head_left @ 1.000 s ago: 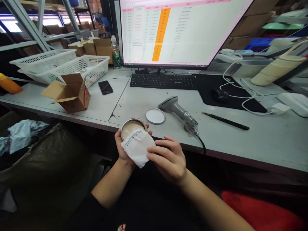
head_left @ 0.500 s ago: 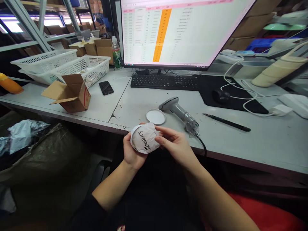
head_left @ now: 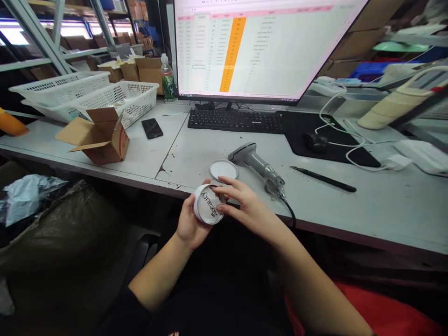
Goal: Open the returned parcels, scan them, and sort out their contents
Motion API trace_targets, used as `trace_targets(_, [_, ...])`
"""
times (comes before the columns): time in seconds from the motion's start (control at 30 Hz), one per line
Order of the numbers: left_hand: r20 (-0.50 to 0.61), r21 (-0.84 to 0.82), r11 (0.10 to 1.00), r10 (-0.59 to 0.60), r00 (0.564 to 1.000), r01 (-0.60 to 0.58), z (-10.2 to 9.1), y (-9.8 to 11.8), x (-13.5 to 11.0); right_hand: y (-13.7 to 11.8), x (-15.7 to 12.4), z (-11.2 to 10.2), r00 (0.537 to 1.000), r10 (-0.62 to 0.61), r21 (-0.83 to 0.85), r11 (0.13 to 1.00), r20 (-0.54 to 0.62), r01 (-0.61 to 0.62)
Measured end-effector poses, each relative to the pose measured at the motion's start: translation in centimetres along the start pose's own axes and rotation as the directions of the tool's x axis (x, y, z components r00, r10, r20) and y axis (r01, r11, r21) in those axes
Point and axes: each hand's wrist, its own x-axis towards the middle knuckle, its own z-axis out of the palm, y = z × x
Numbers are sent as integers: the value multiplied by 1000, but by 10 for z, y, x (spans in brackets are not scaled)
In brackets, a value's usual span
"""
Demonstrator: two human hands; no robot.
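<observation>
Jar (head_left: 197,211) clasped in left hand (head_left: 190,227), lettered white sheet (head_left: 207,204) inside, right hand (head_left: 245,199) touching it, fingers parted

lol my right hand (head_left: 247,200) blocks the tin rim (head_left: 197,207) around 2 o'clock; monitor (head_left: 287,53) cropped at 12, text (head_left: 261,45) too tiny

Bright monitor (head_left: 280,56), blurred right edge.

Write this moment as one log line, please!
left hand: holds open jar | right hand: at printed paper in jar | lid: on desk, beside scanner
</observation>
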Motion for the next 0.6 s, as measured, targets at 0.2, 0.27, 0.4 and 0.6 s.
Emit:
trace_targets(0.2, [222, 351, 882, 246, 944, -313, -13, -6, -7, -3, 4, -8, 995, -63, 6, 998, -76, 63])
trace_targets(0.27, [266, 418, 807, 330, 906, -417, -15, -7, -8, 9, 10, -7, 988, -61, -16, 998, -140, 60])
trace_targets(0.4, [314, 435, 748, 395, 863, -501, -15, -10, -9, 43, 33, 0, 979, 56, -187, 978, -196, -93])
trace_targets(0.6, [260, 423, 757, 425, 867, -498, -16, -10, -6, 62, 50, 10, 972, 211, -348, 908, -100, -233])
